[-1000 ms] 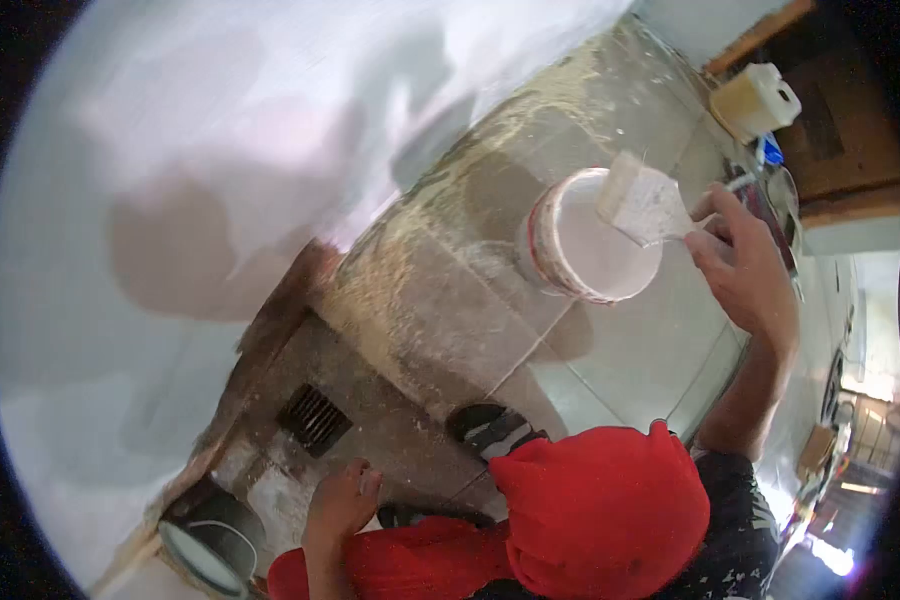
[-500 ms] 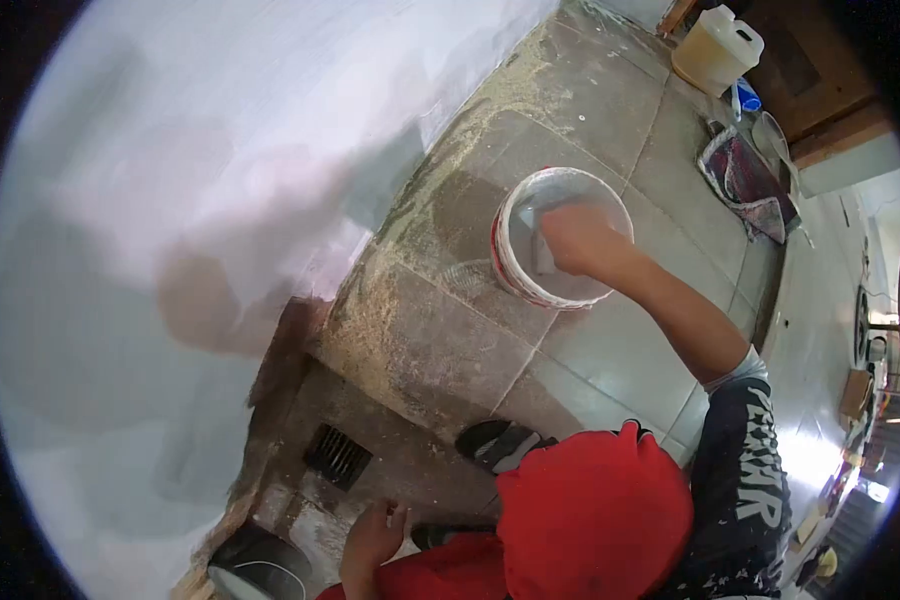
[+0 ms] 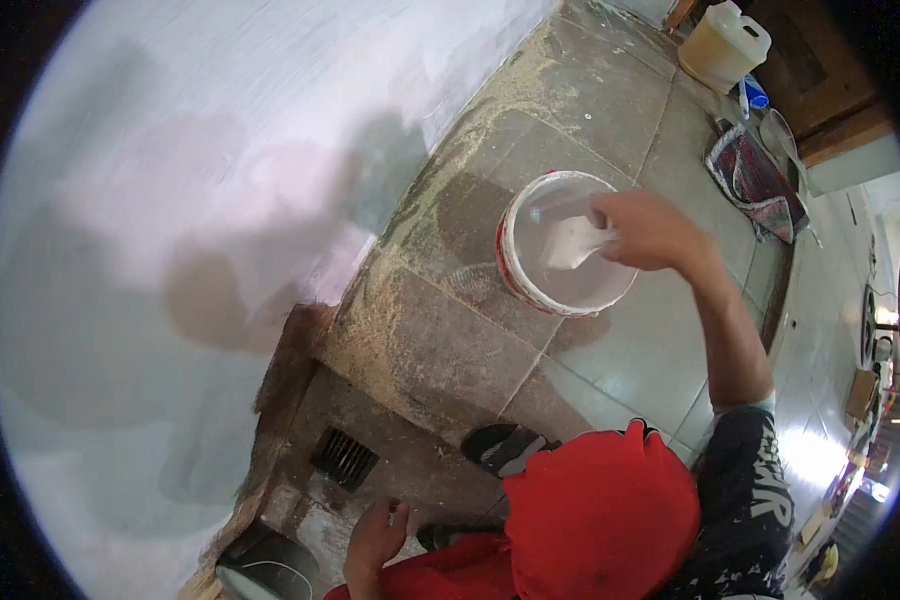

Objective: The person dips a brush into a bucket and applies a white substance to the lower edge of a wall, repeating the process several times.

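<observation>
My right hand [image 3: 648, 230] is closed around a wide paintbrush [image 3: 573, 243] whose head is coated in white. The brush is over the mouth of a white bucket [image 3: 519, 277] with red on its outer side. Pale liquid [image 3: 580, 287] lies inside the bucket, and its rim is smeared white. My left hand [image 3: 378, 537] hangs by the red clothing over my leg, its fingers loosely bent and a little apart, with nothing seen in them. The wall [image 3: 200, 150] to the left is white and streaky.
A dark floor drain grate [image 3: 344, 459] and a dark container with a wire handle [image 3: 266, 565] are near my left hand. A yellowish jug [image 3: 722, 48], a blue item [image 3: 756, 94] and a crumpled rag [image 3: 753, 185] sit at the far right. My sandalled foot [image 3: 507, 447] is below the bucket.
My right hand has risen and shifted right, bringing the brush up from deep in the bucket, so its white head now shows. My left hand stays about where it was.
</observation>
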